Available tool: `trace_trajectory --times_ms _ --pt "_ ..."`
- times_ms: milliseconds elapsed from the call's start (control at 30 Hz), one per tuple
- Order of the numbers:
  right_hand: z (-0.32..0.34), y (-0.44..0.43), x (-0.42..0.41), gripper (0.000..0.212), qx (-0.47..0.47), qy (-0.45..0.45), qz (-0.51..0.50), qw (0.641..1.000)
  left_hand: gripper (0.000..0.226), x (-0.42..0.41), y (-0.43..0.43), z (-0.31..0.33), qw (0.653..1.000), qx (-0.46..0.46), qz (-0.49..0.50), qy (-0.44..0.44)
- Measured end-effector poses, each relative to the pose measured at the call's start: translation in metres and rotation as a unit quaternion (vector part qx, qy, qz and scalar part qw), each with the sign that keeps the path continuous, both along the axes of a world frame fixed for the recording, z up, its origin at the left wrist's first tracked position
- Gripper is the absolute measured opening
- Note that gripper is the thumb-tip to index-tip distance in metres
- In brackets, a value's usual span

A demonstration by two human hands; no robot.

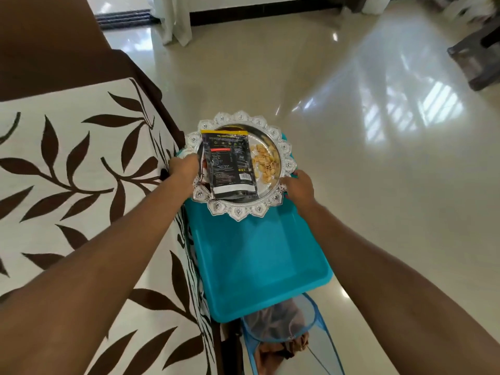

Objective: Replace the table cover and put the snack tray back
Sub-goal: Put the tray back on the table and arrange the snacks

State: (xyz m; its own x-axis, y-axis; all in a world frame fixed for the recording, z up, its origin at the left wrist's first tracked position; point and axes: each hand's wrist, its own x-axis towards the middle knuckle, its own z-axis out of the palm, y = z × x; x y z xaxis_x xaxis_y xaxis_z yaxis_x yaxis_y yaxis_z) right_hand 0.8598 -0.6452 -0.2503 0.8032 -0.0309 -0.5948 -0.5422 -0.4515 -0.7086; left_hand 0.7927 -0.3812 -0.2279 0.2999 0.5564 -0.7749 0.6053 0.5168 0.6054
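Note:
A round silver snack tray (238,212) with a scalloped ornate rim rests on the far end of a teal plastic surface (257,255). On it lie a black snack pouch (230,163) and a heap of pale nutshells (266,163). My left hand (184,167) grips the tray's left rim. My right hand (300,188) grips its right rim. A white table cover (67,185) with a brown leaf pattern lies spread over the table at the left.
A blue mesh hamper (286,339) holding brown cloth stands below the teal surface. Glossy cream floor tiles (351,117) stretch to the right. Dark furniture legs (476,58) stand at the far right, a white curtain (176,20) hangs at the back.

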Motion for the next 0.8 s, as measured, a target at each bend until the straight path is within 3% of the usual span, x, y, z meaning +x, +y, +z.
trace_trajectory --times_ms 167,367,800 --pt "0.012 -0.002 -0.003 0.020 0.066 0.062 -0.054 0.994 0.055 -0.007 0.004 0.002 1.000 -0.022 0.020 -0.009" --pt "0.039 -0.031 -0.011 0.021 0.098 0.059 -0.093 0.989 0.017 -0.019 -0.008 0.018 0.998 0.014 -0.046 -0.037" --pt "0.169 -0.108 -0.058 0.020 0.121 -0.063 -0.075 0.988 0.026 -0.099 -0.072 0.142 0.981 0.009 -0.076 -0.178"
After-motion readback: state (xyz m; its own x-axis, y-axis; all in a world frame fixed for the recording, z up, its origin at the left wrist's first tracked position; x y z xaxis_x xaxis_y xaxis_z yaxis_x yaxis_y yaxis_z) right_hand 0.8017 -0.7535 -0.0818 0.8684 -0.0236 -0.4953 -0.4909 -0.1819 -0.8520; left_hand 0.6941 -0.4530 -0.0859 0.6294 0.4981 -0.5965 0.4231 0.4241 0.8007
